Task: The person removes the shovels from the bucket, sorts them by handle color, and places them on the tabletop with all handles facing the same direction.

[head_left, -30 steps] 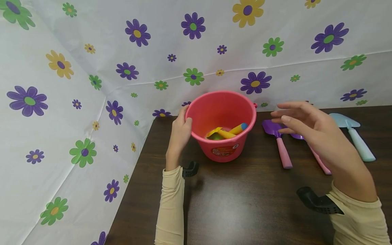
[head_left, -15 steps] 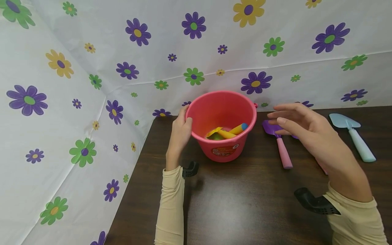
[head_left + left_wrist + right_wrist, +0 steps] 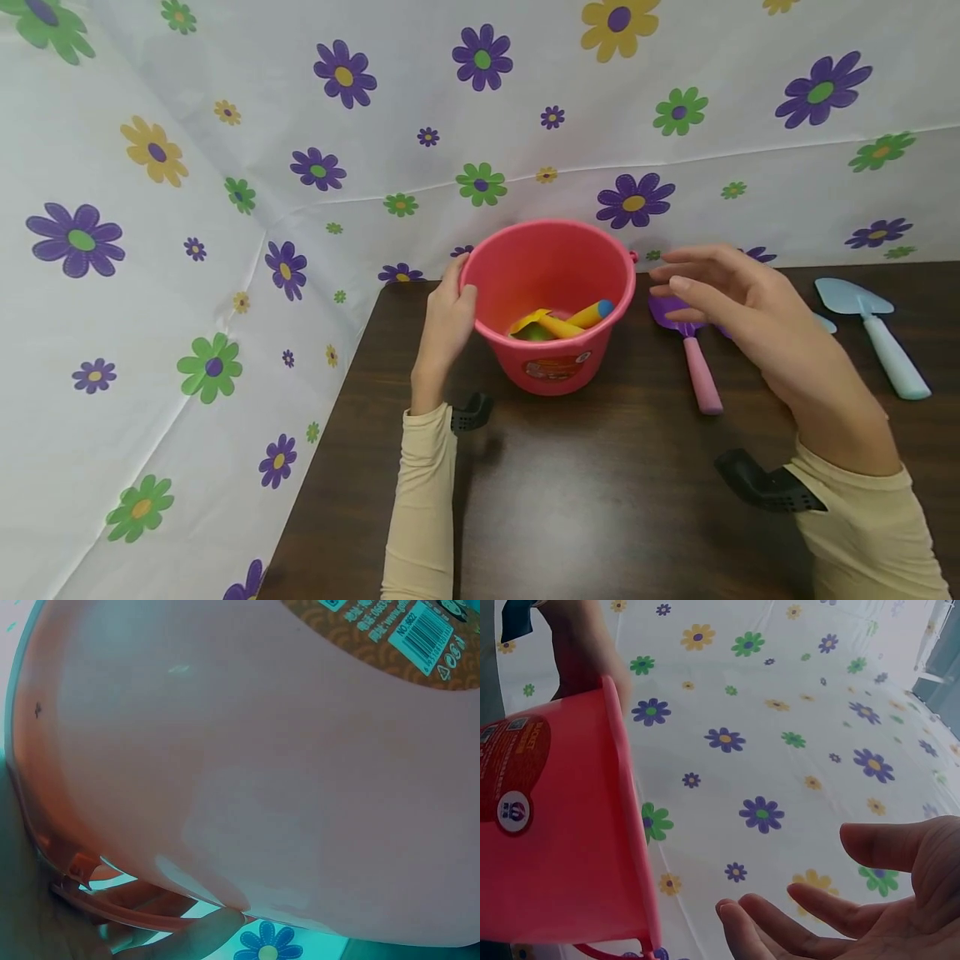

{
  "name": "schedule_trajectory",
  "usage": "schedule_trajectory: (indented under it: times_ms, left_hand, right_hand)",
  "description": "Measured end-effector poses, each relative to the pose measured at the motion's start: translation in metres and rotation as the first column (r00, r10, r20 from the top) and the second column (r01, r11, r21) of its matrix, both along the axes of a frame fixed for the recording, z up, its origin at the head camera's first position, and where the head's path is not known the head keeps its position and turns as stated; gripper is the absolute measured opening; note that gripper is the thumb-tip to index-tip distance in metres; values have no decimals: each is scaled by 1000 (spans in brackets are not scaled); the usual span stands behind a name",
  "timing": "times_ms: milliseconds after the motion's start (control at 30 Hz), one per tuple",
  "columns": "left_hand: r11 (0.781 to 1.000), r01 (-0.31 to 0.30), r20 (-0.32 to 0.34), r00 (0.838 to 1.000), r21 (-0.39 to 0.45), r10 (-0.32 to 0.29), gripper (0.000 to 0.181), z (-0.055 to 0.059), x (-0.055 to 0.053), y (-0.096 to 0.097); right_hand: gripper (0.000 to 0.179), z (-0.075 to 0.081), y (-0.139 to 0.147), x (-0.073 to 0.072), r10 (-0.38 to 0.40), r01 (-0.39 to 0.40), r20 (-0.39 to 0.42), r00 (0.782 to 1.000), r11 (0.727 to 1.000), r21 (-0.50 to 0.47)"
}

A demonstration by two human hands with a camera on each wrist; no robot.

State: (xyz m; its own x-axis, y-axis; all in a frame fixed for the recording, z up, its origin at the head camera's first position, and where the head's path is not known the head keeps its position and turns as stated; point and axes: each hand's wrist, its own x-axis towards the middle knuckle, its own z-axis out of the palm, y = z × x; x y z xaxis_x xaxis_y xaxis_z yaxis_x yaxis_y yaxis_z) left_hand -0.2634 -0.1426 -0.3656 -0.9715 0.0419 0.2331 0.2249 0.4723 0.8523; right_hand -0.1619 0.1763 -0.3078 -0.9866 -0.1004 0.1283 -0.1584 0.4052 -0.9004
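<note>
My left hand [image 3: 444, 323] grips the left rim of a pink bucket [image 3: 553, 260], thumb on the near side. The left wrist view is filled by the bucket's outer wall [image 3: 247, 765], with fingers [image 3: 210, 934] curled by its handle [image 3: 142, 919]. Inside the bucket lie a yellow tool [image 3: 560, 327], a blue-tipped yellow handle [image 3: 589, 314] and something green, partly hidden. My right hand [image 3: 765, 333] hovers right of the bucket, fingers loosely bent and apart, holding nothing. Beneath it, a purple toy shovel [image 3: 702, 375] with a pink handle lies on the table, its blade partly covered.
Farther right lies a light blue trowel [image 3: 888, 350]. Another light blue edge [image 3: 827, 323] peeks out behind my right hand. The dark wooden table [image 3: 570, 500] meets a flower-printed white sheet [image 3: 360, 150] at the back and left.
My right hand has drifted left toward the bucket, covering the second pink handle and uncovering more light blue at the right. The left hand keeps its hold on the rim. The head view shifts slightly.
</note>
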Motion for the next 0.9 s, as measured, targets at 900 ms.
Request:
schedule_trajectory:
  times_ms: [900]
  left_hand:
    - [1000, 0, 0, 1000, -8, 0, 53, 1, 0, -1]
  right_hand:
    - [55, 22, -59, -41, 137, -144, 90, 986, 987, 77]
